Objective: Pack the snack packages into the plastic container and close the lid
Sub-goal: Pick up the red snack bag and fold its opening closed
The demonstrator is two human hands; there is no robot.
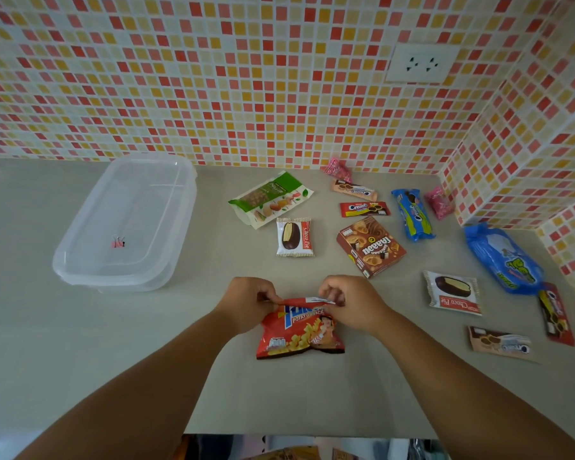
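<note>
A red potato-snack bag (pixel 299 333) lies on the counter in front of me. My left hand (pixel 246 302) pinches its folded top edge at the left, and my right hand (pixel 349 302) pinches the same edge at the right. The clear plastic container (pixel 80 260) stands at the back left with its lid on top and a small pink binder clip (pixel 118 242) on it. Other snacks lie spread to the right: a green nut bag (pixel 271 199), two Choco Pie packs (pixel 294 237) (pixel 453 293), a brown biscuit box (pixel 370 247) and a blue cookie roll (pixel 412 214).
A large blue bag (pixel 503 260) lies by the right tiled wall, with small cookie packs (pixel 500 343) (pixel 556 313) near it. Small pink and red packets (pixel 364 209) (pixel 337 169) sit by the back wall. A wall socket (pixel 422 63) is above. The counter's front edge (pixel 312 433) is close.
</note>
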